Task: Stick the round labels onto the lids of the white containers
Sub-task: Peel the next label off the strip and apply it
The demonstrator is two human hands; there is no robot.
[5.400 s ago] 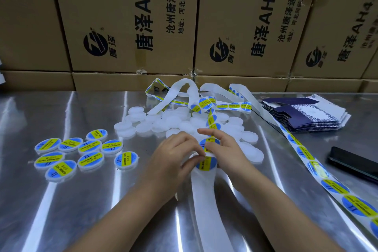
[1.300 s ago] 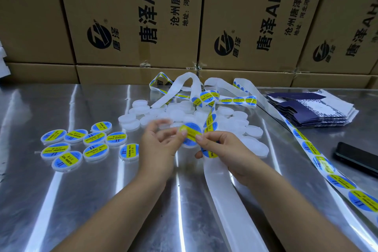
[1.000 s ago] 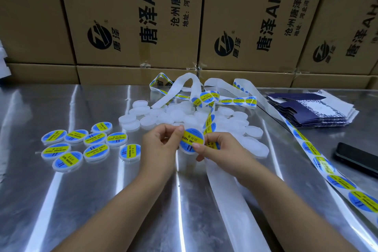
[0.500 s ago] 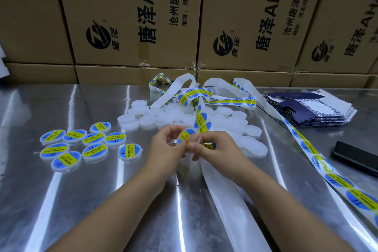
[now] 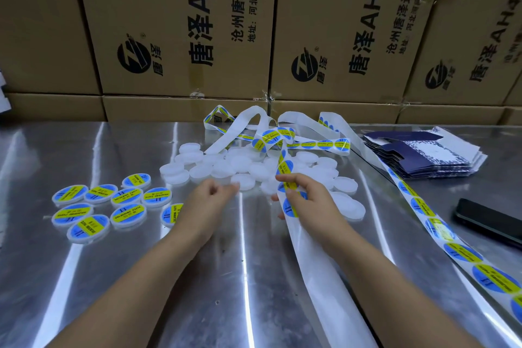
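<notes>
Several white containers with blue-and-yellow labels [image 5: 99,206] lie on the left of the metal table [image 5: 113,277]. One more labelled container [image 5: 169,215] is half hidden behind my left wrist. A pile of blank white containers [image 5: 240,164] lies in the middle. My left hand [image 5: 209,200] reaches toward it, its fingertips at the rim of a blank container [image 5: 244,181]. My right hand [image 5: 308,203] pinches the label strip [image 5: 289,188], with two labels between its fingers. The peeled white backing [image 5: 313,268] trails toward me.
More label strip loops at the back [image 5: 282,135] and runs down the right side [image 5: 423,206]. A stack of dark blue folded cartons [image 5: 423,155] and a black phone [image 5: 488,223] lie at the right. Cardboard boxes [image 5: 183,37] wall off the table's far edge.
Half a second ago both hands pressed together on a freshly labelled container. Now they have parted: the left hand has moved out to the blank pile and the right keeps the strip.
</notes>
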